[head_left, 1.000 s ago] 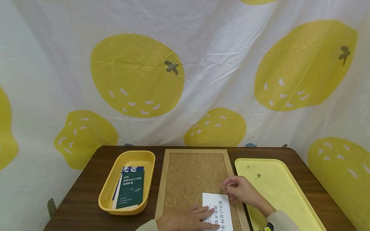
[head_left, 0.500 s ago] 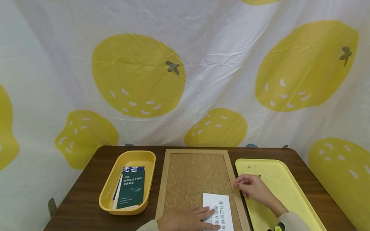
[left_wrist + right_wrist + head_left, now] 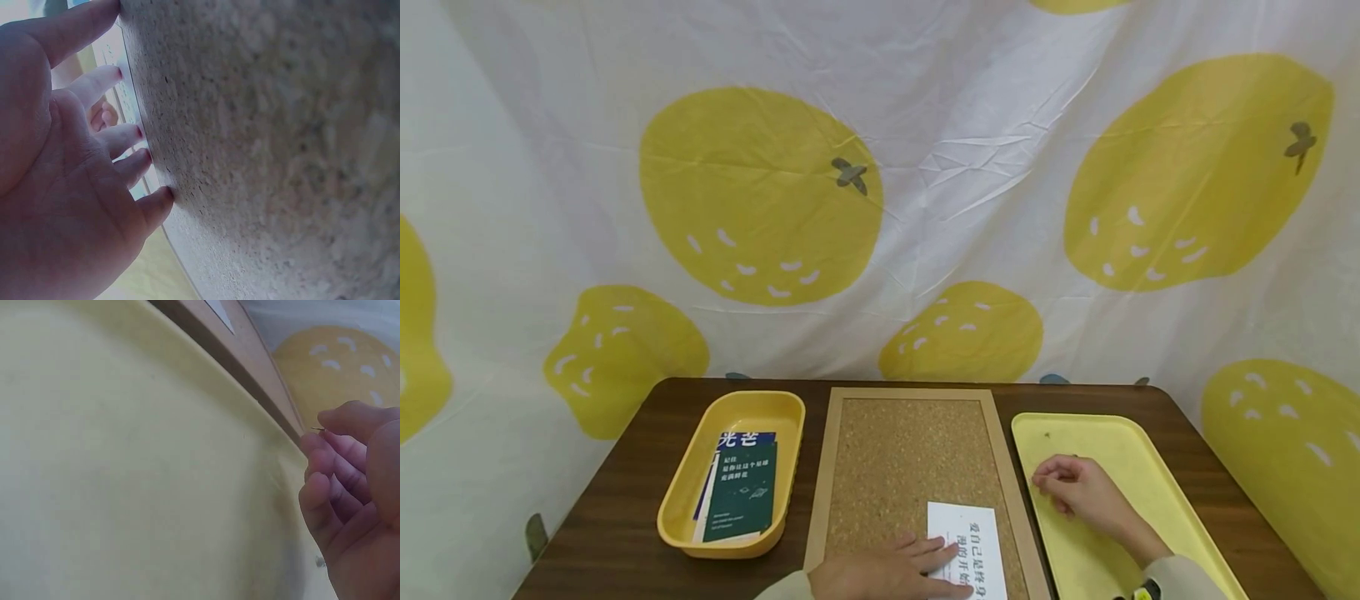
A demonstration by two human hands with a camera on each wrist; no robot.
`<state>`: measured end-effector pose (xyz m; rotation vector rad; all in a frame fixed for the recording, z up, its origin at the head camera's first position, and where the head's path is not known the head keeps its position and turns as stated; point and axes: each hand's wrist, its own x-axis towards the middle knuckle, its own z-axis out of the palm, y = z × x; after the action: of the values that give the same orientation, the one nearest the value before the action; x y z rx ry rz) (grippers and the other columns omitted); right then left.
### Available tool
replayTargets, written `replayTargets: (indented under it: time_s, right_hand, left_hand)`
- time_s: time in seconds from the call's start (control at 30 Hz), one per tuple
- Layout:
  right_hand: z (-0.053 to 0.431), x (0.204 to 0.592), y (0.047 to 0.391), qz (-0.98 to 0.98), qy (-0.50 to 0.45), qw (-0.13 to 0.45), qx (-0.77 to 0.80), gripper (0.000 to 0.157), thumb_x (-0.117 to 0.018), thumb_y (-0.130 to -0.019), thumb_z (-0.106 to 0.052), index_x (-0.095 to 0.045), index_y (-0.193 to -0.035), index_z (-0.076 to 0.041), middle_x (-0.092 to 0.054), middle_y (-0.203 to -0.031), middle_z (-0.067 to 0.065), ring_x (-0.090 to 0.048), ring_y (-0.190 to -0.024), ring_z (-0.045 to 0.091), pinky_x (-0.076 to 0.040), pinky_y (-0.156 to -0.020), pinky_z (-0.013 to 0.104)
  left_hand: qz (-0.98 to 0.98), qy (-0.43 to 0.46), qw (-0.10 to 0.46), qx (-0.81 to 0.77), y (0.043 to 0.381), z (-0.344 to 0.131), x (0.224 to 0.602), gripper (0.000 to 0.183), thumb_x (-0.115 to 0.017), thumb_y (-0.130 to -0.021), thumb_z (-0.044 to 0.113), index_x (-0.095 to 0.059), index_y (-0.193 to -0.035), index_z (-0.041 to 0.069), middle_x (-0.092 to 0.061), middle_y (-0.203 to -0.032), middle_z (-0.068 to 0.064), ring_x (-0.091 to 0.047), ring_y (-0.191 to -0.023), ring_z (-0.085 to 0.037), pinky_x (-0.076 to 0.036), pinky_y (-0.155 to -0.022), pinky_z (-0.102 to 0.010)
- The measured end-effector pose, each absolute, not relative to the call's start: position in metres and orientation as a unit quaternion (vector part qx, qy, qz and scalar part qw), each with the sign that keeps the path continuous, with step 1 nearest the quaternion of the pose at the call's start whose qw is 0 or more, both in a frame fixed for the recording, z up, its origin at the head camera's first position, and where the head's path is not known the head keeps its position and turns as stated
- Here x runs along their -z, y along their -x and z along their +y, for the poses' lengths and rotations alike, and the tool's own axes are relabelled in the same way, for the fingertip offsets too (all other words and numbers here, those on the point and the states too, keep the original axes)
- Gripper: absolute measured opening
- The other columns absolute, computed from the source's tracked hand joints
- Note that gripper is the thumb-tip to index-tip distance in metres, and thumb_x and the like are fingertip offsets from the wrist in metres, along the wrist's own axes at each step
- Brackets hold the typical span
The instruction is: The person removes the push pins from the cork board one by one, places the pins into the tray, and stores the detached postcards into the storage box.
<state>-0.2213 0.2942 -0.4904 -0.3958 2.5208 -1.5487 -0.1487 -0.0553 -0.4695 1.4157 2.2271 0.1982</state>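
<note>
Spread flat, my left hand [image 3: 887, 571] presses a white card [image 3: 981, 533] with dark printed characters onto the corkboard [image 3: 910, 450]. In the left wrist view the fingertips of the left hand [image 3: 81, 169] touch the card and the cork. Over the yellow tray [image 3: 1150, 492], my right hand [image 3: 1086, 496] pinches a tiny pushpin [image 3: 317, 429] between thumb and index finger. Only its thin metal tip shows; its head is hidden by the fingers.
A yellow basket [image 3: 670, 508] left of the board holds several cards, a dark green card [image 3: 745, 492] on top. A small dark thing [image 3: 1047, 435] lies at the tray's far end. Behind the brown table [image 3: 610, 517] hangs a lemon-print curtain [image 3: 955, 200].
My right hand has moved right from the card's upper right corner, across the board's frame, to over the tray. My left hand stays pressed on the card.
</note>
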Motion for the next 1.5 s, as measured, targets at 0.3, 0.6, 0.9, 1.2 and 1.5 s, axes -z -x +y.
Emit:
replayTargets:
  time_s: [0.3, 0.6, 0.9, 1.2, 1.5]
  right_hand:
    - [0.311, 0.498, 0.224, 0.855, 0.111, 0.058, 0.504, 0.017, -0.062, -0.096, -0.009, -0.066, -0.101, 0.007, -0.063, -0.076, 0.008, -0.048, -0.051, 0.006, -0.044, -0.044, 0.024]
    - [0.319, 0.504, 0.226, 0.870, 0.087, 0.048, 0.482, 0.014, -0.061, -0.096, -0.007, -0.067, -0.099, 0.006, -0.063, -0.077, 0.008, -0.047, -0.052, 0.005, -0.045, -0.046, 0.023]
    - [0.320, 0.504, 0.225, 0.884, 0.041, 0.051, 0.463, 0.013, -0.060, -0.097, -0.008, -0.068, -0.099, 0.002, -0.063, -0.076, 0.003, -0.048, -0.053, 0.008, -0.045, -0.047, 0.024]
    - [0.321, 0.508, 0.228, 0.892, 0.036, 0.045, 0.447, 0.012, -0.060, -0.096, -0.009, -0.069, -0.097, 0.000, -0.061, -0.074, 0.004, -0.045, -0.050, 0.008, -0.044, -0.046, 0.025]
    - [0.321, 0.508, 0.227, 0.900, 0.034, 0.035, 0.433, 0.012, -0.060, -0.095, -0.008, -0.069, -0.097, -0.001, -0.061, -0.073, 0.003, -0.045, -0.049, 0.008, -0.044, -0.045, 0.025]
  left_hand:
    - [0.817, -0.514, 0.250, -0.076, 0.148, -0.055, 0.469, 0.061, -0.048, -0.100, 0.051, -0.026, -0.156, 0.041, -0.014, -0.166, 0.009, -0.010, -0.152, -0.009, -0.019, -0.122, -0.035]
    - [0.815, -0.513, 0.258, -0.077, 0.149, -0.054, 0.466, 0.061, -0.048, -0.101, 0.050, -0.026, -0.156, 0.040, -0.014, -0.166, 0.008, -0.009, -0.152, -0.009, -0.018, -0.122, -0.033]
    - [0.816, -0.515, 0.252, -0.075, 0.148, -0.054, 0.466, 0.061, -0.048, -0.100, 0.050, -0.027, -0.156, 0.039, -0.014, -0.166, 0.007, -0.010, -0.153, -0.010, -0.017, -0.122, -0.032]
    - [0.816, -0.517, 0.248, -0.079, 0.148, -0.055, 0.468, 0.062, -0.049, -0.100, 0.051, -0.026, -0.156, 0.039, -0.015, -0.166, 0.008, -0.011, -0.152, -0.010, -0.020, -0.122, -0.034]
    - [0.816, -0.513, 0.252, -0.087, 0.147, -0.055, 0.466, 0.062, -0.049, -0.099, 0.051, -0.026, -0.156, 0.041, -0.014, -0.165, 0.009, -0.011, -0.152, -0.009, -0.020, -0.122, -0.035]
